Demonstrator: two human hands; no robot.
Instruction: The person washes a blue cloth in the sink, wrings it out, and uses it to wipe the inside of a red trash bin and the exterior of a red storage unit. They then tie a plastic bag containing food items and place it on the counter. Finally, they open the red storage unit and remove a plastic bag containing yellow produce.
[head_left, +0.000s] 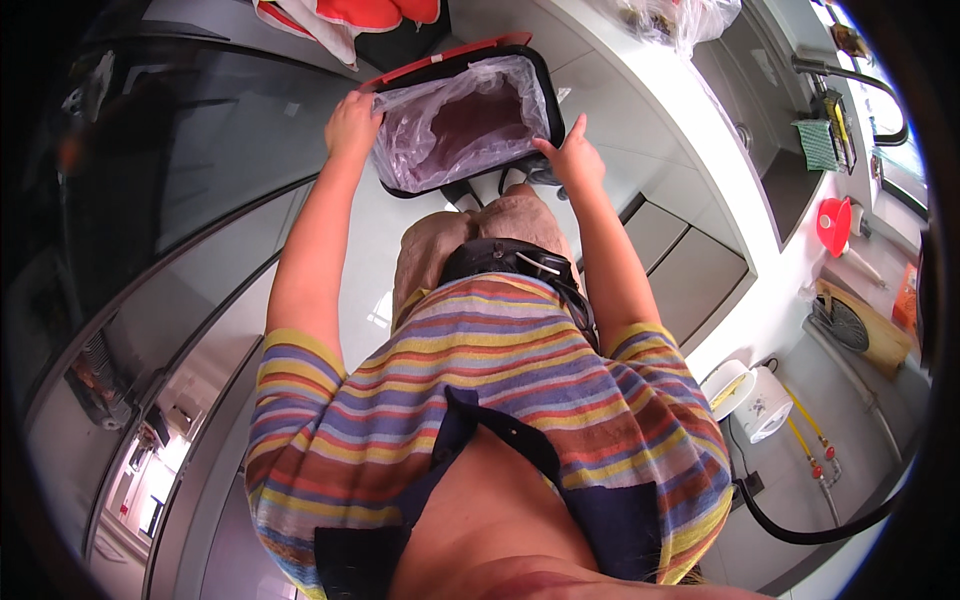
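Before my legs stands a black bin (556, 112) lined with a translucent plastic bag (409, 154). The bag is spread wide and folded toward the rim, and its inside looks dark, with nothing distinct visible in it. At the bin's left corner, my left hand (352, 126) grips the bag's edge and rim; its fingertips are partly hidden. My right hand (577, 159) is at the right near corner. Its thumb lies over the rim onto the bag, while the index finger points away from the bin. A red lid or frame edge (450, 58) is raised along the far side.
Glossy dark cabinet doors (225, 142) rise at the left. A white countertop (720, 172) curves along the right, with a sink (750, 97), faucet (847, 71) and green cloth (817, 146). Red-and-white fabric (352, 19) hangs beyond the bin. A clear plastic bag (675, 22) lies on the counter.
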